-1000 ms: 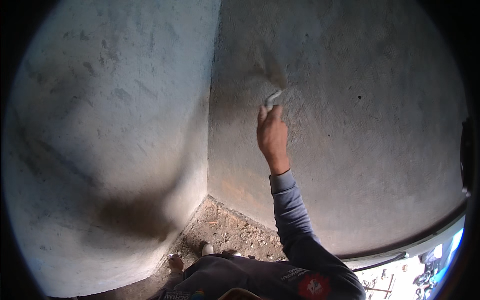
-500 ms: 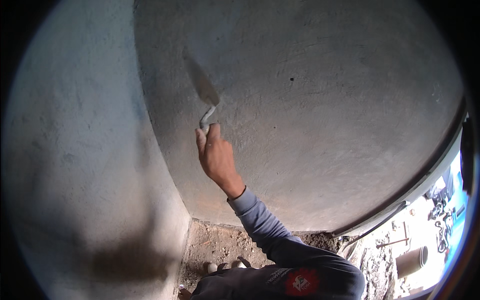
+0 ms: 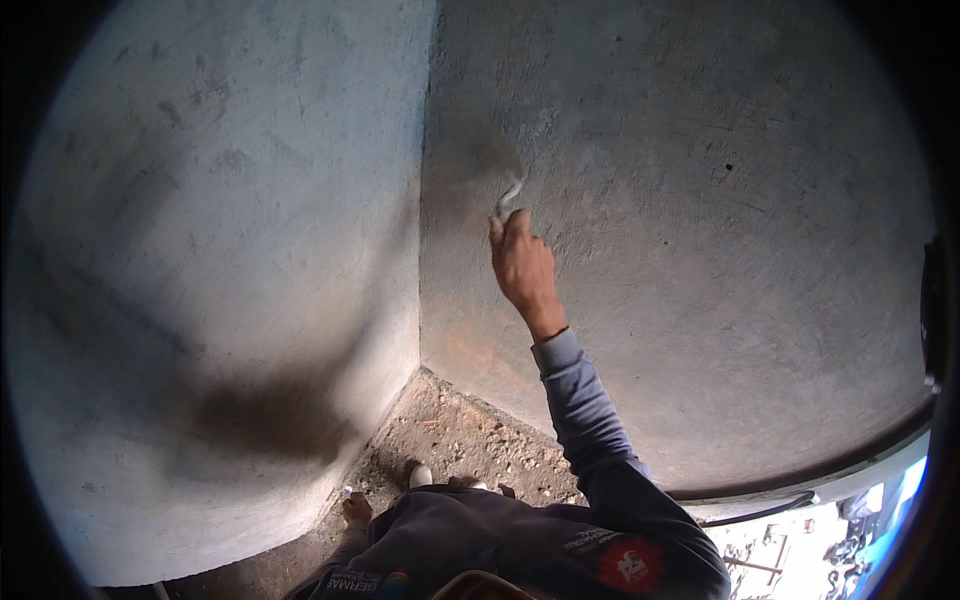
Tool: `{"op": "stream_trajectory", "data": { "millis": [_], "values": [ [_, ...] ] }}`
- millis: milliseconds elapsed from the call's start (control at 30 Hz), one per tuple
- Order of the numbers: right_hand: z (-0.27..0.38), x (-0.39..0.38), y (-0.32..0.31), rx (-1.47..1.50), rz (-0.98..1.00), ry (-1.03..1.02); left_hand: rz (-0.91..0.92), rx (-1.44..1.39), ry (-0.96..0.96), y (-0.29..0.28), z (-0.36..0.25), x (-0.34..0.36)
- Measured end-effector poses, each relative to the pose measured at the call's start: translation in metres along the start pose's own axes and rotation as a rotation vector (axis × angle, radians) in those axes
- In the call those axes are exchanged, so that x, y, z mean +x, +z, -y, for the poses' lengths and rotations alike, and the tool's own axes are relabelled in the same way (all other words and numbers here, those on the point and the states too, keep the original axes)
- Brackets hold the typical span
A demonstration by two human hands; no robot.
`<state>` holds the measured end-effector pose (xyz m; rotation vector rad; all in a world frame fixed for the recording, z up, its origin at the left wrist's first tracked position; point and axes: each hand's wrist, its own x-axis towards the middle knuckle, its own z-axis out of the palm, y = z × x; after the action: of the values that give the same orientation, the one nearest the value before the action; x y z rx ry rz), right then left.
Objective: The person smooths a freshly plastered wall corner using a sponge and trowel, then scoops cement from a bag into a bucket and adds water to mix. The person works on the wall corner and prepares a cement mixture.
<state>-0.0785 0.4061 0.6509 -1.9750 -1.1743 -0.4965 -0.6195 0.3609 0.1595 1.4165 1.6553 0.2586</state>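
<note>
Head view: swinging trowel (image 3: pixel 512 189) nearer corner (image 3: pixel 420 260) than before, likely working wall (image 3: pixel 690 270) beside it.
Curling right hand (image 3: pixel 525 270) closed round handle (image 3: pixel 502 213), one o'clock; not discerning grip of left hand (image 3: pixel 357 511), seven o'clock.

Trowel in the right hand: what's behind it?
Behind the trowel is the grey wall right of the corner, visible around it. The patch straight behind its blurred blade is covered, and the right hand hides most of the handle.
</note>
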Motion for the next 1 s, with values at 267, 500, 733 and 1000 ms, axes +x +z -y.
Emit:
{"op": "stream_trajectory", "data": {
  "millis": [267,500,733,1000],
  "values": [
    [0.019,0.014,-0.004,0.078,-0.034,-0.009,-0.070,-0.020,-0.138,0.003,0.010,-0.002],
    [0.046,0.010,0.002,0.096,-0.147,-0.013,-0.063,-0.073,-0.227,-0.008,0.017,0.001],
    [0.035,-0.004,0.032,0.063,-0.027,0.004,-0.124,0.018,-0.226,-0.003,0.002,0.005],
    [0.032,-0.019,0.052,0.053,0.027,-0.026,-0.194,-0.012,-0.230,-0.009,0.008,0.018]
  ]
}}
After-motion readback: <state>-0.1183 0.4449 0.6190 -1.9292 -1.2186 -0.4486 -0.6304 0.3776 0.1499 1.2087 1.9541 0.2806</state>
